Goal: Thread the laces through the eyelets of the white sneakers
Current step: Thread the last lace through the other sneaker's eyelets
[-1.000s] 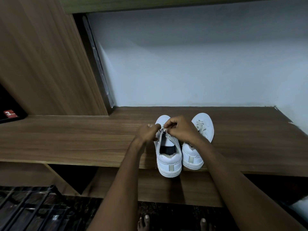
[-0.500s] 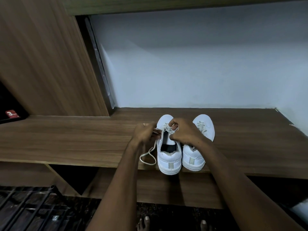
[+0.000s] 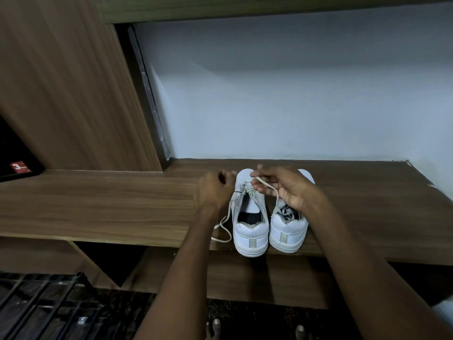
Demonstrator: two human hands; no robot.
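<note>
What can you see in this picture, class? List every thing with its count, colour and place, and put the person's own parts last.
sneakers: two, white, side by side at the front edge of the shelf, heels toward the camera.
lace: one, off-white, partly threaded in the left sneaker, one end trailing on the shelf to its left, the other end lifted by the right hand.
shelf: one, brown wood, across the middle.
wall: one, pale bluish white, behind the shelf.
side panel: one, brown wood, upper left.
red label: one, far left.
grate: one, black, lower left.
left hand: one, beside the left sneaker.
right hand: one, fingers holding the lace.
toes: bottom edge.
</note>
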